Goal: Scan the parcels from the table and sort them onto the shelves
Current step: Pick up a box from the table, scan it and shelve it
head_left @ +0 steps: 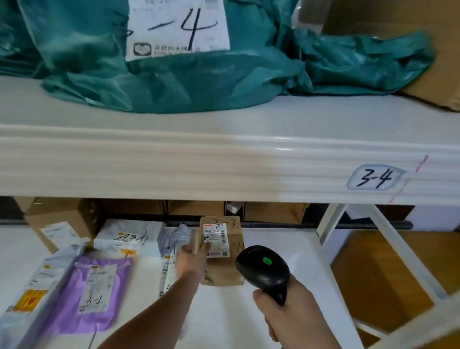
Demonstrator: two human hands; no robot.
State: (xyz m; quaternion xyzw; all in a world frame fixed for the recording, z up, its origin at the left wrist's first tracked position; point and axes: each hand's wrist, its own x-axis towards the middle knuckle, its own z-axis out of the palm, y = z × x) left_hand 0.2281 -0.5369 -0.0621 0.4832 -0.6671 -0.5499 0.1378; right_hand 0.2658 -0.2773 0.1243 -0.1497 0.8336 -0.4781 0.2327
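Scanning step: your left hand (192,261) grips the brown parcel (222,251) marked 3-3, tilting it up off the table (240,325); your right hand (290,312) clenches the scanner (264,270), just beside its label (216,241). Next, aim at the barcode.

- Upper white shelf board (227,125): back half filled by crumpled teal plastic mailer bag (154,68), brown cardboard box (434,44) at right; bare strip along front edge.
- Thick ribbed white shelf front (169,164) overhanging lower level, limiting entry from above.
- Lower white surface (240,325): open near front centre; purple plastic mailer (99,282) at left, brown paper parcel (223,253) ahead.
- Slanted white metal brace (398,248) closing off right.
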